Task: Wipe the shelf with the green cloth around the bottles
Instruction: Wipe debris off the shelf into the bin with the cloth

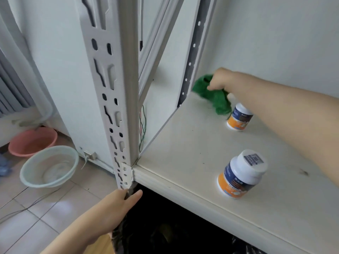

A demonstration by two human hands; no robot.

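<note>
Green cloth (213,97) bunched in right hand (219,78) at shelf (183,140) far-left corner, just beside far bottle (239,117). Left hand (117,202) grips upright post (121,125) base. Near bottle (240,174) area looks unwiped; most remains.

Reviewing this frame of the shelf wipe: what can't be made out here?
- Head view: the green cloth is motion-blurred, so its contact with the shelf is unclear.
- The far bottle has its top hidden behind the right forearm.
- Label text on the near bottle is too small to read.
- What the left hand grips below the post is dark and unclear.
</note>
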